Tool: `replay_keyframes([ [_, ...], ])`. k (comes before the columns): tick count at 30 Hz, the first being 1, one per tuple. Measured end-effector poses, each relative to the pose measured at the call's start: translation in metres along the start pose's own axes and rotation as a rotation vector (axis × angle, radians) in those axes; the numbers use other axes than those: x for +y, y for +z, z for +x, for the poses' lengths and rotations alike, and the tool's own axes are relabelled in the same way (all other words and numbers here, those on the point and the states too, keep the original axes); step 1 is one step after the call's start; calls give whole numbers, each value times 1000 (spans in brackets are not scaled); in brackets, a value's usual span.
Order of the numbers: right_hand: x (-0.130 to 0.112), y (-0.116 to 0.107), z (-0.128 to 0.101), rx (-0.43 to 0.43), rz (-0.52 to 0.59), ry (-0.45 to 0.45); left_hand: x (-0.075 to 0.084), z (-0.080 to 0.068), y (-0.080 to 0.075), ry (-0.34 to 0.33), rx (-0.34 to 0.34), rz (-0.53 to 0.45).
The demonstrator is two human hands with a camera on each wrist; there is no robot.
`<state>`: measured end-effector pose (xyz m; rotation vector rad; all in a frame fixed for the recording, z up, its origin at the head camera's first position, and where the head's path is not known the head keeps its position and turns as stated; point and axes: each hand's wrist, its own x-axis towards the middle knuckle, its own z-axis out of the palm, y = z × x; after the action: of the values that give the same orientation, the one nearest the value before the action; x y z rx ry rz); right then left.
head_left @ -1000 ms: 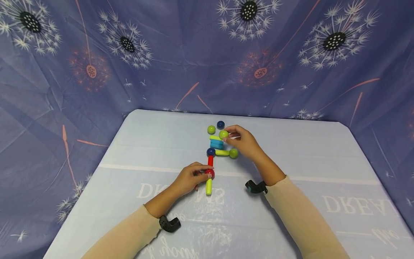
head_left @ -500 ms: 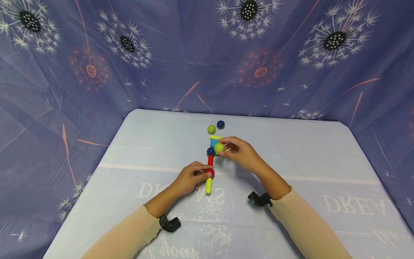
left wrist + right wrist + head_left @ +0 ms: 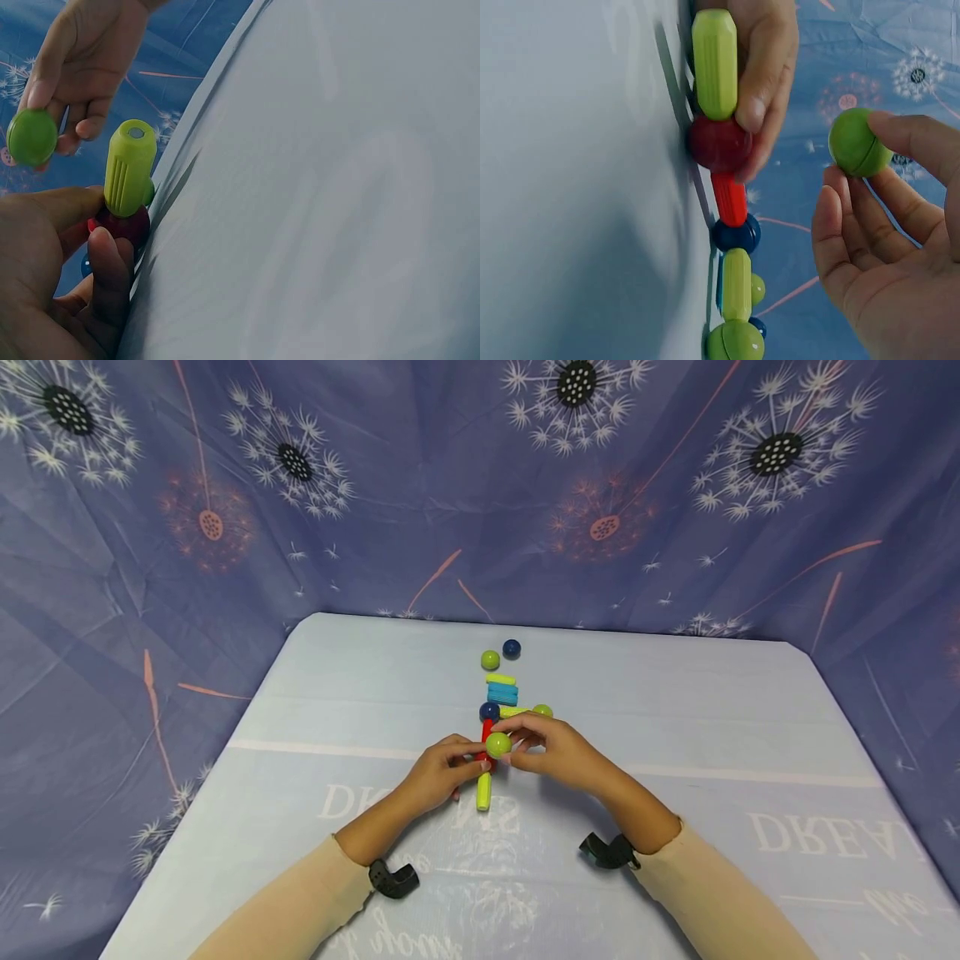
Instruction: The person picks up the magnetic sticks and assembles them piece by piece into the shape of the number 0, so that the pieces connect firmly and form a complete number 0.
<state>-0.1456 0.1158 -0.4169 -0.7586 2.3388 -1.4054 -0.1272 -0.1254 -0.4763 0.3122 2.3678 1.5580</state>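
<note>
Now right hand [image 3: 558, 753] pinches one green ball [image 3: 498, 744]; left hand [image 3: 438, 773] grips red ball [image 3: 486, 763]; three green balls total.

**Upside-down lettering on the table cover**

The pale blue table cover [image 3: 360, 693] carries white printed lettering that reads inverted from the head view. Near the right edge, the letters "DREA" [image 3: 825, 837] show upside down, and the word runs on out of the picture. Just left of the yellow-green stick [image 3: 484, 792] that lies at the near end of the toy chain, a "D" [image 3: 335, 802] can be made out, with letters looking like "NS" [image 3: 504, 814] on the stick's other side; the rest is covered by the hands. Nearer the viewer, a line of white cursive script [image 3: 420, 935] is too faint and inverted to read. The toy pieces bear no legible marks.
</note>
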Motion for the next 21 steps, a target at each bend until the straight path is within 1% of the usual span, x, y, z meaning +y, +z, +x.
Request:
replay_keyframes([
  [4, -1, 9, -6, -65, -28, -39, 1, -1, -1, 7, -4, 2],
  [8, -3, 19, -12, -137, -80, -67, 0, -1, -2, 29, -14, 17],
  [11, -4, 27, -15, -186, -105, -70, -1, -1, -2, 59, -20, 25],
  [13, -6, 32, -16, -216, -112, -63, -1, -1, -2, 65, -12, 40],
  [17, -7, 38, -18, -271, -119, -62, -1, -1, -2, 54, 6, 52],
  [21, -5, 43, -20, -311, -129, -70, -1, -1, -2, 52, 6, 35],
])
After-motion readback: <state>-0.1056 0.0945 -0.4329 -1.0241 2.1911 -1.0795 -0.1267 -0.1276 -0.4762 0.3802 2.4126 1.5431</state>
